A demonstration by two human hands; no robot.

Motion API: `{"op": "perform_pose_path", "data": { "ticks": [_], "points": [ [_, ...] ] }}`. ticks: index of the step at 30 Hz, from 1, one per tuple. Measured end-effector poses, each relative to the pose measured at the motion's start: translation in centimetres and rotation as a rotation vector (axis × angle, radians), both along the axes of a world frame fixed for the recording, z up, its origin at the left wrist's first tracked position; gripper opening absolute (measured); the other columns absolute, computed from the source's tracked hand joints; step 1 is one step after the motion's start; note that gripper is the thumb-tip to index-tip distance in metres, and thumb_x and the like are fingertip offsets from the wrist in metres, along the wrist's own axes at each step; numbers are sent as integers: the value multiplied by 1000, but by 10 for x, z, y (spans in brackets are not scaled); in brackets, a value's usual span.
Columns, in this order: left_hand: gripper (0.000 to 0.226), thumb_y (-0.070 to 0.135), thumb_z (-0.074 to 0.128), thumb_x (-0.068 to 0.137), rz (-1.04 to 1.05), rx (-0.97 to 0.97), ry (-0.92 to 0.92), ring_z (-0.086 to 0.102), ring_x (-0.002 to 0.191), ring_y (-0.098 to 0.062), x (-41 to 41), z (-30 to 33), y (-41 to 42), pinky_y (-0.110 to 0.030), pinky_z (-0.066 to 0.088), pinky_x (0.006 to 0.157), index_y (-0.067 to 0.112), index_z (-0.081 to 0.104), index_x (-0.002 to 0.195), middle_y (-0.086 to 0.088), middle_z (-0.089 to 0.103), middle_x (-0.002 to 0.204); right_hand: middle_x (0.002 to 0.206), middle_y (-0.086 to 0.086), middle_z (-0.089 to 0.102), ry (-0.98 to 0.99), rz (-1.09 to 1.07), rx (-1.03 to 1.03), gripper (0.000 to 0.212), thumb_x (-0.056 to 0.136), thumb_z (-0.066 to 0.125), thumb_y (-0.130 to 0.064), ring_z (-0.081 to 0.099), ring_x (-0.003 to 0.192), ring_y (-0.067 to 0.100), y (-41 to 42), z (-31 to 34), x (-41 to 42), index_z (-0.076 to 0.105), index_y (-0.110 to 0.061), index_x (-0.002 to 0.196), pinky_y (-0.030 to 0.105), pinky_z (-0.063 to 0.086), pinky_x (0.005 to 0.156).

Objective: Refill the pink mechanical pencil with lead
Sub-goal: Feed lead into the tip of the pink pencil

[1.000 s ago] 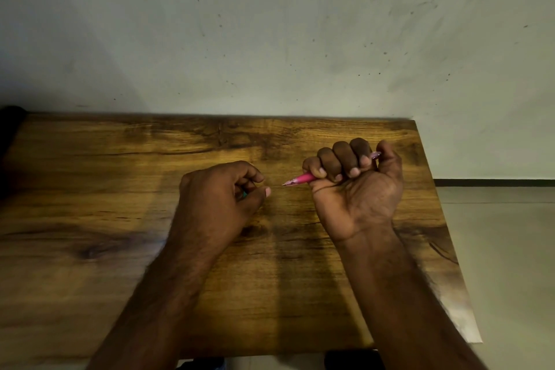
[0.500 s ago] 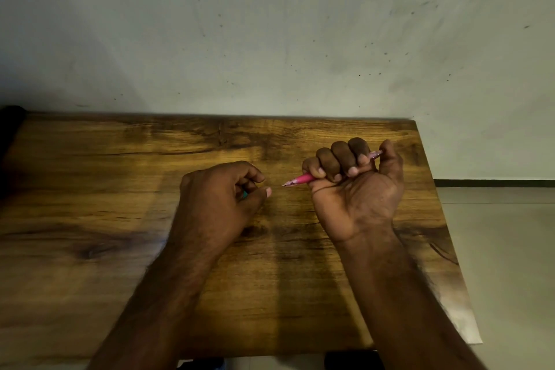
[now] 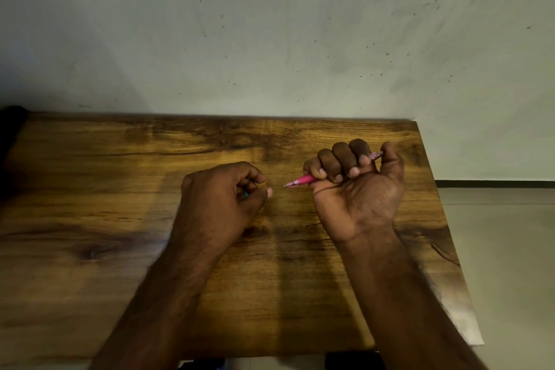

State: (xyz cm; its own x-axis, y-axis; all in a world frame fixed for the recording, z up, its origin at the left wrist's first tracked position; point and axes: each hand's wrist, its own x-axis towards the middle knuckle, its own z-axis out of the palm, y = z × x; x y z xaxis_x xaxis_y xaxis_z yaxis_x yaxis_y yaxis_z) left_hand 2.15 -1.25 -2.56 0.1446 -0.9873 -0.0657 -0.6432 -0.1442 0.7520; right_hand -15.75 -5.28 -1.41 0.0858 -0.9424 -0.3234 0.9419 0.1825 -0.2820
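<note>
My right hand (image 3: pixel 359 189) is curled in a fist around the pink mechanical pencil (image 3: pixel 301 181). The pencil's metal tip points left and its clear back end sticks out by my thumb. My left hand (image 3: pixel 220 195) rests to the left with fingers curled, and a small teal object (image 3: pixel 245 195) peeks out between the fingers. That object is mostly hidden, so I cannot tell what it is. The pencil tip ends a short gap from my left thumb.
Both hands hover over a brown wooden table (image 3: pixel 120 219) that stands against a pale marked wall (image 3: pixel 270 39). The table's right edge borders a light floor (image 3: pixel 504 249). A dark shape (image 3: pixel 9 129) sits at the far left corner.
</note>
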Motion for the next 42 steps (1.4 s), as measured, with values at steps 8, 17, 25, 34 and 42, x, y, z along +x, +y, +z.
{"op": "perform_pose_path", "data": {
  "ticks": [8, 17, 25, 34, 42],
  "points": [
    [15, 41, 82, 79, -6, -5, -27, 62, 86, 11, -1, 1, 0, -34, 59, 83, 38, 75, 91, 24, 67, 74, 52, -3, 29, 16, -1, -1, 50, 100, 33, -51, 23, 51, 14, 0, 1, -1, 37, -19, 62, 30, 28, 56],
    [18, 44, 82, 79, 17, 8, -14, 63, 83, 9, -1, 2, 1, -47, 58, 89, 36, 75, 93, 23, 69, 76, 52, -3, 29, 7, -8, -8, 50, 100, 31, -52, 24, 52, 14, -1, 0, -1, 36, -19, 62, 30, 30, 56],
    [18, 42, 82, 79, 9, 9, -22, 63, 81, 10, -1, 3, 1, -39, 60, 84, 37, 75, 94, 24, 68, 76, 52, -3, 28, 7, -14, -5, 49, 100, 31, -49, 22, 53, 14, -1, 0, -1, 37, -19, 61, 30, 29, 57],
    [17, 43, 82, 79, 2, 4, -29, 64, 83, 9, -1, 2, 1, -38, 60, 83, 37, 75, 94, 23, 69, 76, 53, -3, 29, -15, 2, -6, 48, 99, 32, -49, 23, 52, 14, -1, 0, 0, 37, -19, 62, 30, 31, 56],
    [17, 43, 82, 78, 6, 0, -23, 64, 82, 9, -1, 1, 1, -40, 60, 84, 37, 75, 92, 23, 68, 74, 52, -3, 29, 2, 2, -6, 49, 100, 30, -47, 24, 51, 14, -2, 0, 0, 37, -19, 61, 30, 29, 56]
  ]
}}
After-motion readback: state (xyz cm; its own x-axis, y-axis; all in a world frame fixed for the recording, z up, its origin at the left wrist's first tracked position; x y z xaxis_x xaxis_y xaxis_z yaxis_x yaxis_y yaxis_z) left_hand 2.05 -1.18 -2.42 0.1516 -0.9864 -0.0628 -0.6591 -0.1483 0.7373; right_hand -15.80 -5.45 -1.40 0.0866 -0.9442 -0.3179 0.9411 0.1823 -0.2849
